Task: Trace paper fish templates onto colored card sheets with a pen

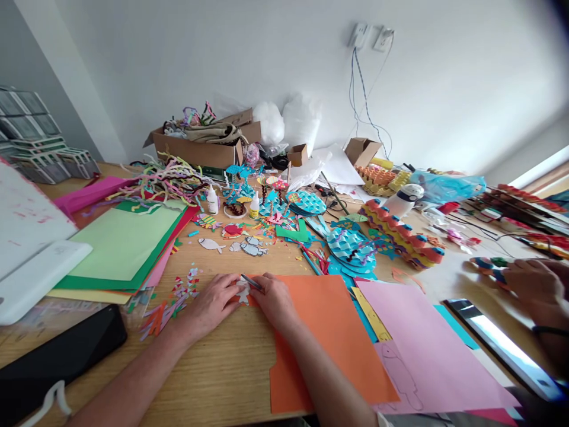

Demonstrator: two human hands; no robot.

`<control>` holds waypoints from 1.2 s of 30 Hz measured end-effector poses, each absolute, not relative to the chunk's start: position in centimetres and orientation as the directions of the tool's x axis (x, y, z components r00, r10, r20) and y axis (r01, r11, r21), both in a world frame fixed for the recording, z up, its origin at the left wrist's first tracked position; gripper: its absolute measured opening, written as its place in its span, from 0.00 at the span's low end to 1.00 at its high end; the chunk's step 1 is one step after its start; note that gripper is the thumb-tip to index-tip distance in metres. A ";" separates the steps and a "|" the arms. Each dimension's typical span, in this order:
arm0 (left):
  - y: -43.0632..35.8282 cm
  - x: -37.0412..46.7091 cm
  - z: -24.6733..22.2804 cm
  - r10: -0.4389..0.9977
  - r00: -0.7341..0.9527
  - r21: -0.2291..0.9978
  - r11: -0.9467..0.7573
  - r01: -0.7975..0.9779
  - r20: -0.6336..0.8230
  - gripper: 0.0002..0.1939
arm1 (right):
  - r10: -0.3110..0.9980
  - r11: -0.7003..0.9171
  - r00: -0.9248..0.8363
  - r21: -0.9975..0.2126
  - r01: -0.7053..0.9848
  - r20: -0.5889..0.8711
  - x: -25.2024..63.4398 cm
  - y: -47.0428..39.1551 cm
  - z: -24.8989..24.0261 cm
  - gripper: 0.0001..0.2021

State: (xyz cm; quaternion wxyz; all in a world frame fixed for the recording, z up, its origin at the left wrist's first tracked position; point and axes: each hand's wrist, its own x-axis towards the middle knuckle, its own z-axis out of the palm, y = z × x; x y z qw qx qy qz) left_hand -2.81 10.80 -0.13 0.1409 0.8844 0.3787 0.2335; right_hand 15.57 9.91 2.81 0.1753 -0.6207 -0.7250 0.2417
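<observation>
My right hand is closed round a dark pencil or pen whose tip points up and left. Under its wrist lies a large orange sheet. My left hand rests beside it, its fingertips pressing the left edge of a small pale fish cutout. That cutout lies over a strip of the orange paper between the two hands. Further back on the table are a white fish cutout and a grey-blue one.
Coloured sheets and a black phone lie left. Pink paper is at right, near another person's hands. Glue bottles, blue paper fish and painted egg cartons stand behind.
</observation>
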 end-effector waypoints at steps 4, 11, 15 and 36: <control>10.8 -2.8 0.0 0.729 0.616 0.422 -0.680 0.600 0.298 0.15 | 0.986 0.101 -0.165 -0.710 0.697 -0.022 16.2 10.2 3.0 0.11; 11.1 -2.9 0.2 0.720 0.626 0.411 -0.689 0.596 0.300 0.12 | 0.997 0.034 0.036 -0.823 0.568 0.066 18.7 8.9 4.8 0.19; 11.3 -3.0 0.3 0.700 0.643 0.387 -0.711 0.588 0.310 0.11 | 0.989 0.009 0.114 -0.824 0.566 0.090 19.8 7.1 5.7 0.17; 10.9 -2.5 0.4 0.723 0.626 0.343 -0.690 0.637 0.293 0.11 | 0.993 -0.047 -0.122 -0.915 -0.401 0.002 20.3 6.6 11.0 0.11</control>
